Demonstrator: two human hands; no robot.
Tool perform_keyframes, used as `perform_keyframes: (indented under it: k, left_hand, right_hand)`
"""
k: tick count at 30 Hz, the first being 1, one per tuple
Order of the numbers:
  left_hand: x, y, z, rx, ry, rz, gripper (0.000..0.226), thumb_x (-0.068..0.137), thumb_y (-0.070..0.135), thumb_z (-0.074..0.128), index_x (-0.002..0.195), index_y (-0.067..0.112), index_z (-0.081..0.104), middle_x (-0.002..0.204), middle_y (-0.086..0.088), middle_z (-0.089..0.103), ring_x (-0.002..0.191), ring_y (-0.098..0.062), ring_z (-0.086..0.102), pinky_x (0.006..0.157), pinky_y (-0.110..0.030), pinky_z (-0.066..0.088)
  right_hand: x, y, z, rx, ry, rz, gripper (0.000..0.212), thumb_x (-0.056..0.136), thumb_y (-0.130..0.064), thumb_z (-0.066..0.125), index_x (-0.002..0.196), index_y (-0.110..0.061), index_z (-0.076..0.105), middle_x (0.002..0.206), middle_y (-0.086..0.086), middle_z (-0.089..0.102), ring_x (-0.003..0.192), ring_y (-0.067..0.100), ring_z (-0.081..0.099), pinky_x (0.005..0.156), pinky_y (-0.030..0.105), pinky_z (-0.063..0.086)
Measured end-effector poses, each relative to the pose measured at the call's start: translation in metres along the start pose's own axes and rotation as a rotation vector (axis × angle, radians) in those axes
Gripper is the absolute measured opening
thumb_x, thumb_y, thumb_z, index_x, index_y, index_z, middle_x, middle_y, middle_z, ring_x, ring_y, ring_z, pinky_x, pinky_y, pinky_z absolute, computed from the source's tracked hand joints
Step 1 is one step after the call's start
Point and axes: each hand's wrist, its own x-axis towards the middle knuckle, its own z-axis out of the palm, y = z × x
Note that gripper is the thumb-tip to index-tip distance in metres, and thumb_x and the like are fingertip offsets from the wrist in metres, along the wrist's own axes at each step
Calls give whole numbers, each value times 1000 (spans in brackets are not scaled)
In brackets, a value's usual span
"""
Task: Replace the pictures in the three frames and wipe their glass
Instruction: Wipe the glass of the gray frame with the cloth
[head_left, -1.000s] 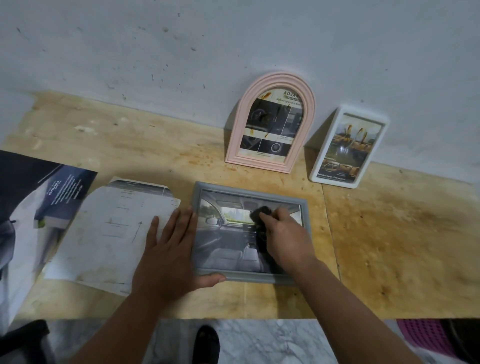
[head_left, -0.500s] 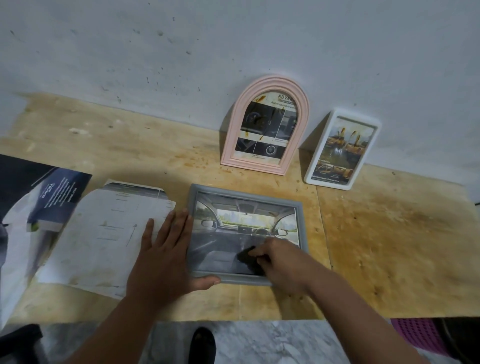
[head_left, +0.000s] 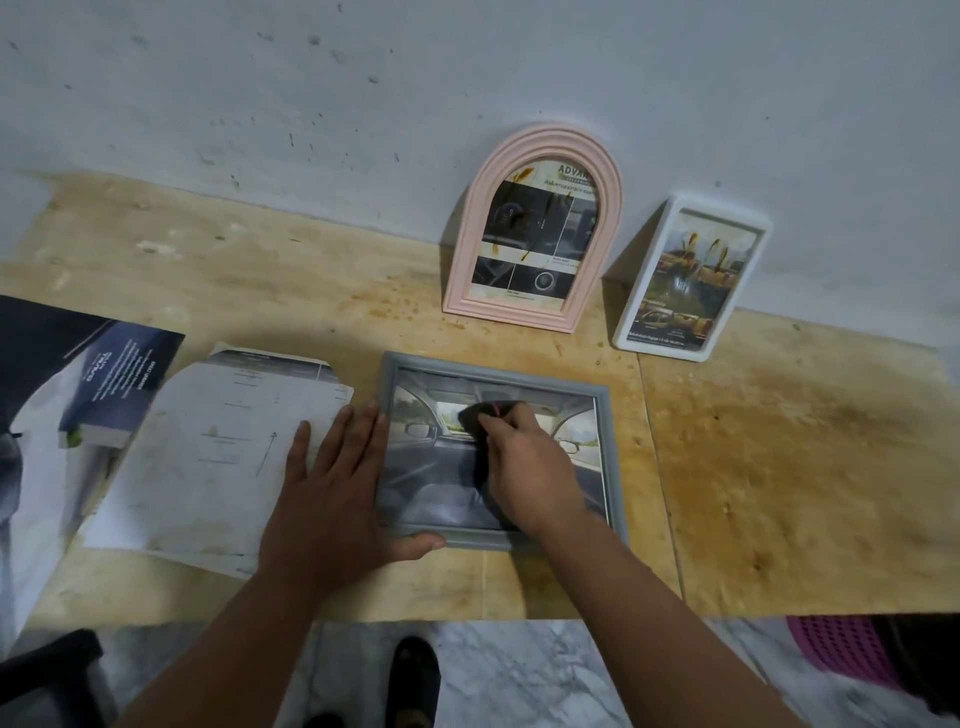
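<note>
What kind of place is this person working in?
Probably a plain room at home or a small workshop, not a shop or office. A bare plywood tabletop stands against a scuffed whitewashed wall, over a marble-patterned tile floor, with a pink plastic basket tucked under the table.

Stained plywood table (head_left: 779, 467) against scuffed grey wall (head_left: 363, 104), marble floor (head_left: 519, 675) below.

We count three picture frames: one grey frame (head_left: 498, 540) lying flat at 6 o'clock, one pink arched frame (head_left: 532, 228) at 12 and one white frame (head_left: 691, 278) at 1. We count one dark cloth (head_left: 475, 415), two printed sheets (head_left: 218, 457) at 9 and two hands.
</note>
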Motion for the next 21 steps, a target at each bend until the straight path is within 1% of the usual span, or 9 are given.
perform_keyframes:
  k: [3,5,7,10,12,15,17,19,21]
  left_hand:
    - [0,0,0,-14,10,5,141,66,106,34,161,3,28,172,-14,19,160,-31,14,125,-66,14]
    - [0,0,-1,-18,16,8,140,66,106,34,161,2,29,171,-15,21,160,-31,16,125,-66,14]
    - [0,0,-1,-15,19,11,140,67,106,34,160,2,30,171,-15,21,160,-32,17,124,-66,15]
    - [0,0,-2,-16,21,5,141,66,106,33,161,2,29,172,-15,20,160,-32,16,124,-66,15]
    - [-1,1,-2,-25,20,2,142,65,107,35,161,2,29,171,-14,21,160,-31,17,124,-66,15]
    - [-1,0,-2,-34,27,6,142,64,107,37,160,2,31,171,-14,23,159,-31,19,124,-66,16]
    - [-1,0,-2,-41,37,7,142,64,106,38,160,2,31,171,-14,24,159,-31,19,124,-66,16]
    - [-1,1,-2,-44,45,10,142,65,106,38,160,1,31,170,-14,24,159,-31,19,124,-66,16]
    - [-2,1,-2,-41,47,11,141,65,106,38,160,2,31,171,-14,23,159,-31,19,125,-66,16]
  right_hand:
    - [-22,-3,-2,24,-55,-31,47,100,-20,53,147,-24,54,126,5,51,95,32,64,77,42,55]
    - [-35,-6,-5,9,-102,-51,46,101,-22,51,147,-24,53,124,4,50,94,31,64,73,40,54]
    - [-42,-7,-8,-22,-168,-84,45,102,-24,51,147,-25,53,125,5,50,96,30,64,70,35,50]
    - [-44,-4,-17,-33,-226,-99,40,103,-28,47,142,-28,57,125,1,53,103,27,64,78,38,54]
    - [-46,-3,-16,-72,-181,-97,39,102,-37,47,139,-32,56,124,-2,53,107,24,62,80,38,54]
    - [-57,-1,-4,-184,-51,-91,46,93,-51,55,136,-34,53,129,1,50,111,24,56,75,39,56]
    - [-64,3,8,-238,51,-77,50,90,-51,59,137,-32,56,135,4,53,113,27,56,78,42,55]
    - [-70,7,20,-251,113,-67,51,93,-46,58,141,-28,57,138,3,57,116,28,57,83,45,51]
    - [-76,10,32,-230,152,-87,50,96,-38,59,143,-23,57,139,3,60,114,28,59,83,44,50]
